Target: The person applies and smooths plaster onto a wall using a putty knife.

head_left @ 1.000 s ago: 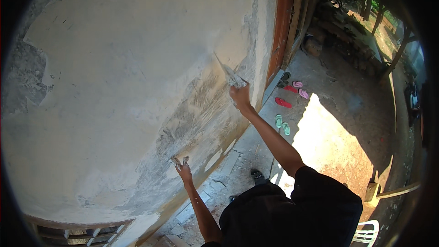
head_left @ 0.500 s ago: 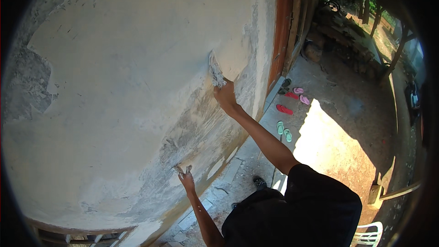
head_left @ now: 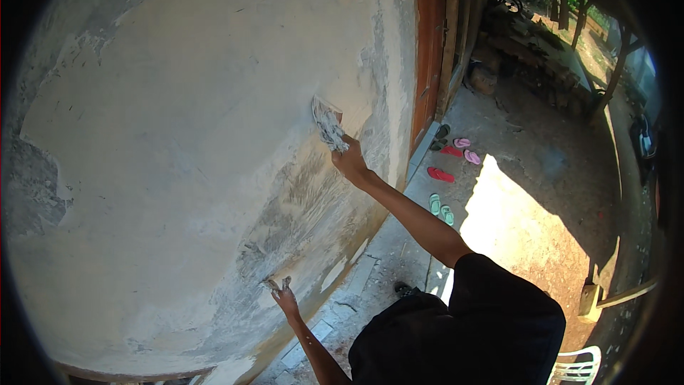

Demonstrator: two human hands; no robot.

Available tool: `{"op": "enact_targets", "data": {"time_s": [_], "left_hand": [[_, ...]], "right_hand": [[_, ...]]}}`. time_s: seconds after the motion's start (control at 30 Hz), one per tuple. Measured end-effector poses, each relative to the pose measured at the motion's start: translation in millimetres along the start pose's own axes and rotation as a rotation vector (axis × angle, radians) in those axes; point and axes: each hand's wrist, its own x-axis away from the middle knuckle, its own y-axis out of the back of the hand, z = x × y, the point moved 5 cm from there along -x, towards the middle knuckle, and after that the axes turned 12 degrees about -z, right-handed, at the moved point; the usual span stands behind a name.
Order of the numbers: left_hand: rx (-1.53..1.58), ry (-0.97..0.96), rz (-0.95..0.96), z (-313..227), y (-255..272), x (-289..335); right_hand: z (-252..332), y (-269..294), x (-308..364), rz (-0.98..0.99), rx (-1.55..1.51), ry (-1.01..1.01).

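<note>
In front of me stands a wall (head_left: 164, 171) coated in pale plaster, with rough grey streaks low down and at its left edge. My right hand (head_left: 350, 162) is closed around a flat scraper (head_left: 327, 121) thickly smeared with wet, pale plaster. Its broad face shows, and its far end is against or very near the wall. Lower down and to the left, my left hand (head_left: 286, 302) is beside the streaked part of the wall, fingers apart and caked with grey plaster. I cannot tell whether those fingertips touch the surface.
A brown wooden door (head_left: 429, 36) adjoins the wall's right end. Several sandals, including a red one (head_left: 441, 175) and a mint-green pair (head_left: 441, 209), lie on the concrete floor (head_left: 499, 125). A white plastic chair (head_left: 578, 367) stands lower right. Stacked wood (head_left: 534, 53) lies farther back.
The scraper has turned from nearly edge-on to showing its broad face, with my right hand slightly lower. My left hand sits slightly lower and farther left in view. The view has shifted a little.
</note>
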Motion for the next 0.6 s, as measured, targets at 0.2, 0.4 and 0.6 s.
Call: {"op": "enact_targets", "data": {"time_s": [0.2, 0.4, 0.6], "left_hand": [[-0.031, 0.119, 0.033, -16, 14, -7], [-0.021, 0.097, -0.166, -6, 7, -3], [0.482, 0.407, -0.180, -2, 3, -5]], "right_hand": [[24, 70, -71, -0.095, -0.237, -0.235], [34, -1, -40, -0.183, -0.097, -0.064], [-2, 17, 52, 0.303, 0.111, -0.018]]}}
